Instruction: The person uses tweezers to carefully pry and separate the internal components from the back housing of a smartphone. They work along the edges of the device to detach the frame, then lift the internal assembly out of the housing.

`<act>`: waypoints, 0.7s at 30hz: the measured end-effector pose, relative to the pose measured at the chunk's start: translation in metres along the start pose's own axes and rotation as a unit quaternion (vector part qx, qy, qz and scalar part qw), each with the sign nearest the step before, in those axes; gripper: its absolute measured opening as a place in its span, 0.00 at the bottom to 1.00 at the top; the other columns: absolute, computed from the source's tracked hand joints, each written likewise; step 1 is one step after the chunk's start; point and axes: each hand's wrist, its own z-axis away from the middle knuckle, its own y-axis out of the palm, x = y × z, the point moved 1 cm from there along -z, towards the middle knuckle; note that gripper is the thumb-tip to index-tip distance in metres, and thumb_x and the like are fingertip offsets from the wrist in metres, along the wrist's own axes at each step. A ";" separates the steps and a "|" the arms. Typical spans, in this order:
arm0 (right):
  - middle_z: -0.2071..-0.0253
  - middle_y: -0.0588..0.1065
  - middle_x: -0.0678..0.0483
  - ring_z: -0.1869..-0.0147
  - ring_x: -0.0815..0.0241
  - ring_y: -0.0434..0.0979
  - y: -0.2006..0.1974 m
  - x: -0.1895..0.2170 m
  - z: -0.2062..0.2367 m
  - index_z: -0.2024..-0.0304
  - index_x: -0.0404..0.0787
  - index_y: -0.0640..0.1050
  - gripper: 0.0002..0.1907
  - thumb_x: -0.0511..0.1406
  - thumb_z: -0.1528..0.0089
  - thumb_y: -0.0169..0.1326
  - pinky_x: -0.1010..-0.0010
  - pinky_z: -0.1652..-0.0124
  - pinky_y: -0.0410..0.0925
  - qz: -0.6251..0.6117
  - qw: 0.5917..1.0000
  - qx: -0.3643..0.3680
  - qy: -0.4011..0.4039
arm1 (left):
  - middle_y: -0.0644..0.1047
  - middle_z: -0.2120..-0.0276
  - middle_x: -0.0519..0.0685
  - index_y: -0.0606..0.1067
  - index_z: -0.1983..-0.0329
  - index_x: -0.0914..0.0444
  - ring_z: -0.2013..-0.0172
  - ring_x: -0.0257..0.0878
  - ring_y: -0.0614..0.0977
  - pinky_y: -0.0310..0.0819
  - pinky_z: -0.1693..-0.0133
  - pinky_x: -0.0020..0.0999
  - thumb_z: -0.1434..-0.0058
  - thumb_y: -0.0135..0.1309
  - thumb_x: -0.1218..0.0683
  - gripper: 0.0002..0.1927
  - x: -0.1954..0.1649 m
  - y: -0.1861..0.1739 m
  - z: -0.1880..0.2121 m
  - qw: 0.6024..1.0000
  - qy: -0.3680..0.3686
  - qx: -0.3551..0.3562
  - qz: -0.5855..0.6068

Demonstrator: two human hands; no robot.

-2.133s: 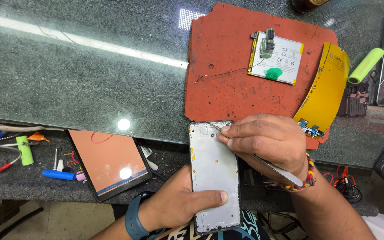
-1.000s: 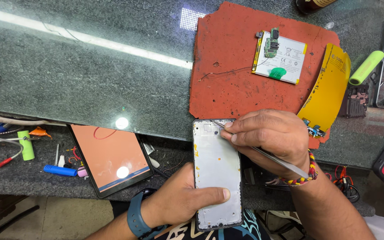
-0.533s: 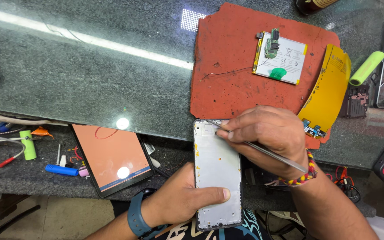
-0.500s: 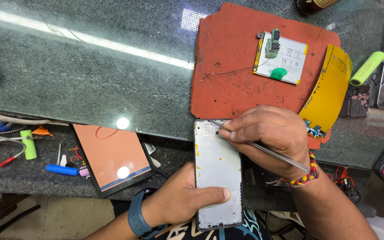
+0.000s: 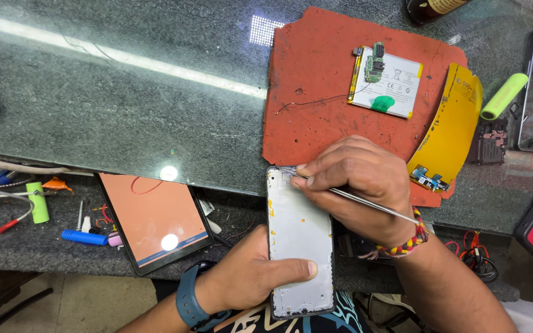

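Left hand is gripping the grey phone frame from below, thumb lying across its face, holding it at the near edge of the counter. Right hand is pinching thin metal tweezers, tip touching the frame's top edge. Red mat is sitting just beyond, carrying a white battery.

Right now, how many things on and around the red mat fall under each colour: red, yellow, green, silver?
Red: 1, the worn red rubber mat
Yellow: 1, the curved yellow plastic sheet
Green: 2, the lime-green cylinder and the small green tab on the white battery
Silver: 2, the silver phone frame and the thin metal tool
Total: 6
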 end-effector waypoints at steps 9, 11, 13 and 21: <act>0.66 0.81 0.53 0.58 0.62 0.85 0.003 -0.003 0.002 0.70 0.39 0.77 0.10 0.26 0.44 0.68 0.74 0.58 0.77 -0.076 0.992 -0.019 0.101 | 0.79 0.59 0.46 0.75 0.49 0.68 0.57 0.32 0.80 0.77 0.53 0.31 0.36 0.58 0.57 0.15 0.002 -0.002 -0.002 1.000 -0.008 0.006 0.003; 0.65 0.81 0.52 0.57 0.62 0.85 0.004 -0.004 0.002 0.70 0.38 0.78 0.10 0.26 0.44 0.68 0.75 0.58 0.78 -0.099 0.987 -0.023 0.128 | 0.79 0.59 0.46 0.75 0.49 0.68 0.57 0.32 0.80 0.77 0.54 0.31 0.37 0.58 0.57 0.15 0.002 -0.002 -0.002 1.000 -0.009 -0.001 0.004; 0.65 0.81 0.51 0.57 0.62 0.86 0.005 -0.004 0.003 0.70 0.38 0.77 0.10 0.26 0.43 0.68 0.75 0.58 0.78 -0.109 0.983 -0.026 0.148 | 0.79 0.59 0.46 0.75 0.49 0.68 0.57 0.32 0.80 0.77 0.54 0.31 0.37 0.58 0.57 0.15 0.002 -0.002 -0.002 1.000 -0.009 -0.002 0.001; 0.66 0.81 0.51 0.57 0.61 0.87 0.008 -0.002 0.004 0.71 0.38 0.77 0.10 0.27 0.44 0.68 0.74 0.59 0.79 -0.088 0.980 -0.039 0.176 | 0.79 0.59 0.46 0.75 0.48 0.68 0.56 0.33 0.80 0.77 0.53 0.32 0.37 0.58 0.57 0.15 0.003 -0.002 -0.002 1.000 0.003 -0.001 -0.007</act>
